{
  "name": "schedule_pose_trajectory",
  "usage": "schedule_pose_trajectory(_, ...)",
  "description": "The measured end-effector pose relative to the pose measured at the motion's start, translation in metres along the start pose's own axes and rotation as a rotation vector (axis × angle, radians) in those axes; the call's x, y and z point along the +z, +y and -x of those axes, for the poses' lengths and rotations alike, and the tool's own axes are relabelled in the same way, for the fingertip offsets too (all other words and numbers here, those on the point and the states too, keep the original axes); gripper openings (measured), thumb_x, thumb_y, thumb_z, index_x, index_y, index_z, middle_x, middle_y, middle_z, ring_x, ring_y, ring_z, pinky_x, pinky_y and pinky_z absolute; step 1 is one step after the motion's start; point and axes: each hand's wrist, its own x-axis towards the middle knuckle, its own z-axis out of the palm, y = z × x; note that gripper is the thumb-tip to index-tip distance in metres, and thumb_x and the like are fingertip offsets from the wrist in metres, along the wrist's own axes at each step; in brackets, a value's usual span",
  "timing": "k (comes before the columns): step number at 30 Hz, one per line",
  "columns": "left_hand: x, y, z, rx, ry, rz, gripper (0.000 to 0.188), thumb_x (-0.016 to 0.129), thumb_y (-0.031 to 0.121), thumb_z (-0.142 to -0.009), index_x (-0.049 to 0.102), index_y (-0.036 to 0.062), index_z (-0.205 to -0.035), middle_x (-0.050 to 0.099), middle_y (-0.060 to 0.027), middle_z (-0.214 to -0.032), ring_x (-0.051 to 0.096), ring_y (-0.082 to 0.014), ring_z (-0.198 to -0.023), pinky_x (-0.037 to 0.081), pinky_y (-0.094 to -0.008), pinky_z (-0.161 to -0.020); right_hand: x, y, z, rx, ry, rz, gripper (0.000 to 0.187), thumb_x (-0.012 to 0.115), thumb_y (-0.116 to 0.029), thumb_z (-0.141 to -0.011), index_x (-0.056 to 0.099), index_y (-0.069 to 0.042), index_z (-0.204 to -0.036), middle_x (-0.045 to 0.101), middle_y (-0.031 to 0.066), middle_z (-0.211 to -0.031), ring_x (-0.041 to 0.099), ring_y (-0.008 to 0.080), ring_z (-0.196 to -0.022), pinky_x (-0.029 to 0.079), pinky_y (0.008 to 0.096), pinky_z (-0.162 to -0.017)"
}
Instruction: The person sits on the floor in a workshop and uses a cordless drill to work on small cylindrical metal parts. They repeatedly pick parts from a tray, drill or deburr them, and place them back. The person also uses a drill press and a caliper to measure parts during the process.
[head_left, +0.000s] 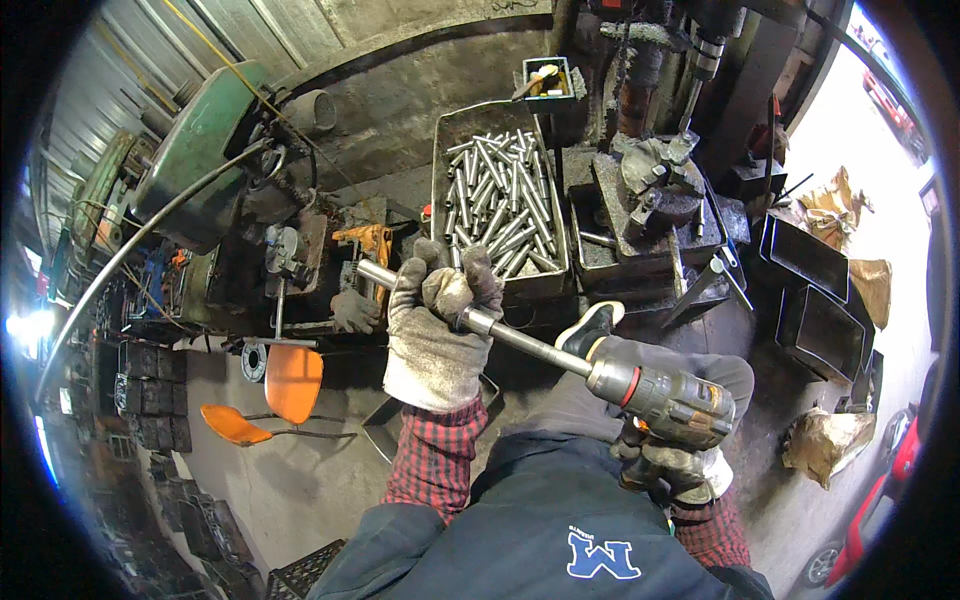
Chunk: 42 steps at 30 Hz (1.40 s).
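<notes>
My left hand (437, 325), in a worn grey-white glove, is closed around a shiny metal tube (375, 273). The tube's far end sticks out past the fingers to the upper left. From the other side of the fist, a steel shaft (535, 347) runs to the chuck of a cordless drill (685, 405); where tube and shaft meet is hidden by the glove. My gloved right hand (685, 470) grips the drill at its handle, low on the right, beside my leg. Beyond my left hand stands a metal bin (437, 150) heaped with similar metal tubes (492, 205).
A drill press with a vise (655, 180) stands to the far right, a green machine (205, 165) to the left. A spare glove (354, 312) lies on the left bench. An orange chair (294, 384) stands on the floor. Open metal boxes (822, 330) sit at right.
</notes>
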Motion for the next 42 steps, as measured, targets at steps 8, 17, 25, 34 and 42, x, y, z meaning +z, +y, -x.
schedule_pose_trajectory(8, -0.001, -0.005, -0.004, -0.056, 0.033, 0.054, 0.016, 0.063, 0.012, -0.105, 0.079, 0.0082, -0.104, 0.043, 0.0041, -0.059, 0.042, -0.0143, -0.050, 0.064, -0.0478, -0.091, 0.013, -0.009, -0.007, 0.039, 0.057, 0.090, 0.054, 0.092, 0.000, -0.089, 0.069, -0.001, -0.139, 0.078, 0.0133, -0.116, 0.081, 0.0277, -0.103, 0.067, 0.0380, -0.077)
schedule_pose_trajectory(17, -0.008, 0.003, -0.007, -0.061, 0.037, 0.073, 0.016, 0.063, 0.010, -0.103, 0.079, 0.0068, -0.102, 0.034, 0.0063, -0.057, 0.031, -0.0122, -0.046, 0.066, -0.0435, -0.087, 0.008, 0.002, -0.015, 0.028, -0.028, 0.006, 0.055, 0.092, -0.005, -0.090, 0.070, -0.002, -0.141, 0.079, 0.0130, -0.120, 0.080, 0.0315, -0.110, 0.067, 0.0434, -0.091)
schedule_pose_trajectory(25, -0.003, -0.008, 0.000, -0.062, 0.077, 0.107, 0.017, 0.061, 0.016, -0.105, 0.076, 0.0083, -0.101, 0.047, 0.0028, -0.061, 0.043, -0.0166, -0.049, 0.064, -0.0495, -0.088, 0.004, 0.010, -0.013, 0.031, -0.029, -0.018, 0.060, 0.092, -0.006, -0.091, 0.067, -0.002, -0.145, 0.078, 0.0131, -0.120, 0.079, 0.0332, -0.110, 0.066, 0.0458, -0.094)
schedule_pose_trajectory(34, 0.000, -0.014, 0.003, -0.069, 0.056, 0.026, 0.019, 0.058, 0.019, -0.107, 0.074, 0.0121, -0.098, 0.043, 0.0055, -0.061, 0.039, -0.0149, -0.050, 0.060, -0.0491, -0.088, 0.003, 0.014, -0.014, 0.063, -0.024, -0.067, 0.061, 0.093, -0.009, -0.092, 0.066, 0.001, -0.146, 0.078, 0.0151, -0.123, 0.079, 0.0340, -0.112, 0.065, 0.0443, -0.093)
schedule_pose_trajectory(42, -0.002, -0.014, -0.001, -0.120, 0.005, 0.040, 0.022, 0.057, 0.022, -0.107, 0.076, 0.0129, -0.102, 0.047, 0.0034, -0.061, 0.044, -0.0172, -0.052, 0.059, -0.0506, -0.088, 0.010, 0.009, -0.022, 0.019, -0.092, -0.048, 0.053, 0.091, -0.003, -0.093, 0.069, 0.001, -0.141, 0.079, 0.0137, -0.118, 0.079, 0.0314, -0.111, 0.067, 0.0442, -0.094)
